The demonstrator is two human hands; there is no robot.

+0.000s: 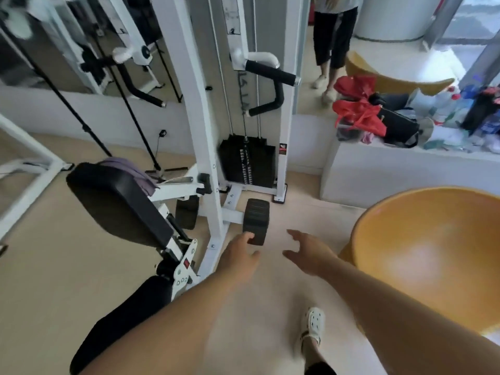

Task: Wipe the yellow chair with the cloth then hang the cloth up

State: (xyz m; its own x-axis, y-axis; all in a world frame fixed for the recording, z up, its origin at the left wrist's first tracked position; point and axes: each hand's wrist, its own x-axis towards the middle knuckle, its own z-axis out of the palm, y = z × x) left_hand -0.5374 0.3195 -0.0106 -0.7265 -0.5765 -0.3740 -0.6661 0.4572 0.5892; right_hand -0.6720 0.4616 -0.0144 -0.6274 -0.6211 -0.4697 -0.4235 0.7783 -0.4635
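both hands reach out over the floor, left hand (239, 257) and right hand (311, 254) spread, each grip empty. purple cloth (130, 171) sits draped on the black gym seat (119, 204), yellow chair (433, 255) off right.

bright daylight pours in from the window (470, 20) at upper right, washing out the ledge (378, 163) below it. a soft glare sits on the yellow chair (433, 255). straight frame posts bow near the edges, and the whole view is slightly blurred.
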